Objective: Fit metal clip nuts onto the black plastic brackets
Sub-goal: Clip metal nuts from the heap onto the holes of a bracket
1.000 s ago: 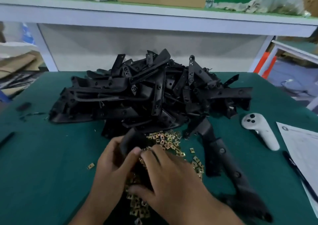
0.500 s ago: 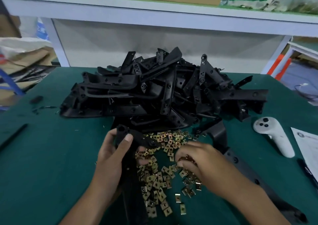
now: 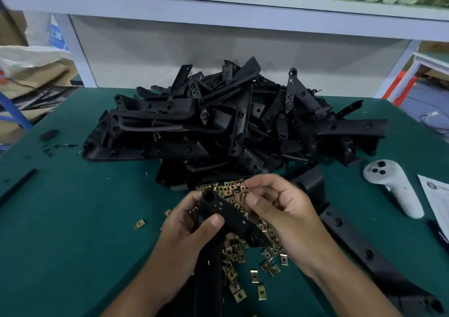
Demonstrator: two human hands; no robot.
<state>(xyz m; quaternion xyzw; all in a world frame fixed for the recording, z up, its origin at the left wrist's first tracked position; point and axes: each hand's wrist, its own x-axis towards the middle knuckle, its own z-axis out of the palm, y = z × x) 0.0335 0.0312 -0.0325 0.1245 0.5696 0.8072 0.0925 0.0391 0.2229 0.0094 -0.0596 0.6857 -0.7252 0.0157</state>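
Green table point(image 3: 73, 219): left hand point(image 3: 184, 229) grips bracket point(image 3: 228, 216); right hand point(image 3: 279, 210) pinches clip nut point(image 3: 243, 196).

A long black plastic bracket point(image 3: 223, 216) with a round hole at its far end is held tilted above the surface, its lower part running down toward the viewer. A single brass-coloured clip nut point(image 3: 243, 197) is held just beside the bracket's upper end. Many more clip nuts point(image 3: 239, 256) are scattered loosely beneath. A large tangled heap of black brackets point(image 3: 230, 125) is piled behind them, and one more bracket point(image 3: 352, 241) is laid flat to the right.
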